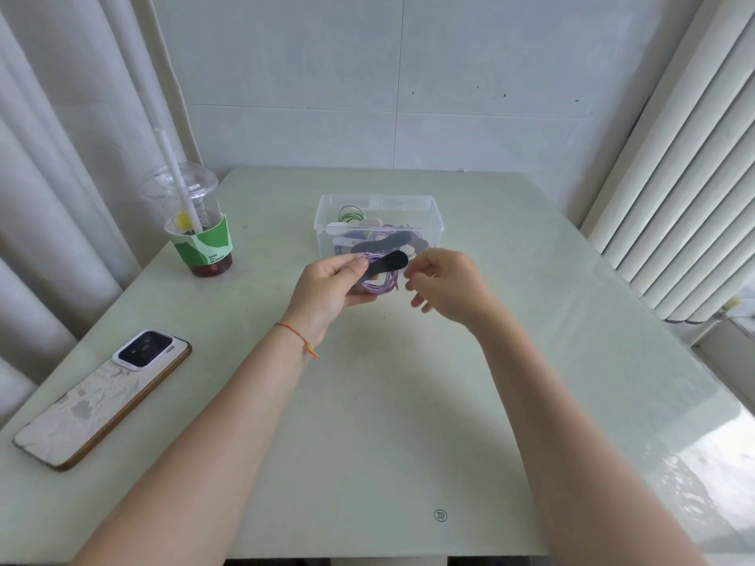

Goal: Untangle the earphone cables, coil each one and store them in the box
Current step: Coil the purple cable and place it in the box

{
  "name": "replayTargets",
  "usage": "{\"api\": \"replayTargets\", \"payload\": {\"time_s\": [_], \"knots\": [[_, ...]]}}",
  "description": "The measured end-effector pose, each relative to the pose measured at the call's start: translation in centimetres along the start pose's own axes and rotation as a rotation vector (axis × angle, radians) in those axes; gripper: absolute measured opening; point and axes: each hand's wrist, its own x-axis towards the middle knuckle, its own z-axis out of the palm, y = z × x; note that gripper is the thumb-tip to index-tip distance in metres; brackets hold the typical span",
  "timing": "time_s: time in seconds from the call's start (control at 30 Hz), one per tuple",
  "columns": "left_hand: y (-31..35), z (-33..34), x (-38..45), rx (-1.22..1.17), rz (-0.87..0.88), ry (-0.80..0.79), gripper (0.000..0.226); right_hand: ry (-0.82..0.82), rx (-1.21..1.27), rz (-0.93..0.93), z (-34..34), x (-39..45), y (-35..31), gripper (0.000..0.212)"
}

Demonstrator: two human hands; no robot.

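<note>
My left hand point(331, 288) grips a coiled purple earphone cable point(378, 281) together with a dark strap point(388, 263) that lies across the coil. My right hand point(445, 283) is just to the right of the coil with its fingers curled; whether its fingertips pinch the strap's end or the cable I cannot tell. Directly behind both hands stands a clear plastic box point(435, 216). Inside it lie a green coiled cable point(351, 214), another purple coil and several pale and grey straps.
A plastic cup point(196, 222) with a green sleeve, a straw and a red drink stands at the left rear of the pale table point(367, 422). A phone point(106, 396) lies face down near the left edge. Curtains hang left, blinds right.
</note>
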Motion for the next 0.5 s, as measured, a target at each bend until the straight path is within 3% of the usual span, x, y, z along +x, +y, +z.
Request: {"api": "replayTargets", "payload": {"time_s": [0.1,0.27,0.4,0.5], "knots": [[0.3,-0.1,0.4,0.106,0.01,-0.057,0.025,0.062,0.119,0.007,-1.2,0.3,-0.5,0.015],[1.8,0.2,0.8,0.144,0.014,-0.148,0.025,-0.099,0.038,-0.092,-1.3,0.8,-1.6,0.009],[2.8,0.4,1.3,0.124,0.022,-0.084,0.026,-0.088,0.061,-0.094,-1.5,1.6,-2.6,0.01],[3.6,0.2,2.5,0.098,0.054,0.053,0.023,-0.032,0.057,-0.092,-1.5,2.8,-3.5,0.013]]}}
